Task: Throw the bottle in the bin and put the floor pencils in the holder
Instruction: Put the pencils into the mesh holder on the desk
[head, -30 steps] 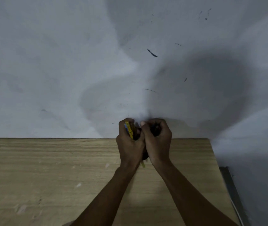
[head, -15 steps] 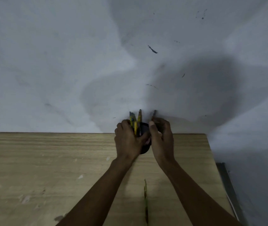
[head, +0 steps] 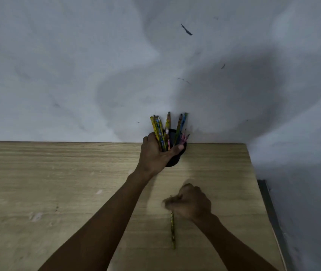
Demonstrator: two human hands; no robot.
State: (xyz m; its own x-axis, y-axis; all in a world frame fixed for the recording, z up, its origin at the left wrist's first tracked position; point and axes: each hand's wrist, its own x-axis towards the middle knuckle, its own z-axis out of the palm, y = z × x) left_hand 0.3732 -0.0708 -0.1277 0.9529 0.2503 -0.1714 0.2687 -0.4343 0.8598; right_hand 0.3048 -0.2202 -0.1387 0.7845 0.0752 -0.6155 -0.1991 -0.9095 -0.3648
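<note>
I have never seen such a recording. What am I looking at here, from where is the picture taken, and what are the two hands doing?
There is no machine: a person works with bare hands, and one camera on their head looks forward and down. You see a wooden table against a grey wall. The left hand grips a dark pencil holder at the table's far edge; several pencils stand in it. The right hand, blurred, is closed at the far end of one loose pencil that lies on the table. Whether its fingers already grip that pencil, I cannot tell.
</note>
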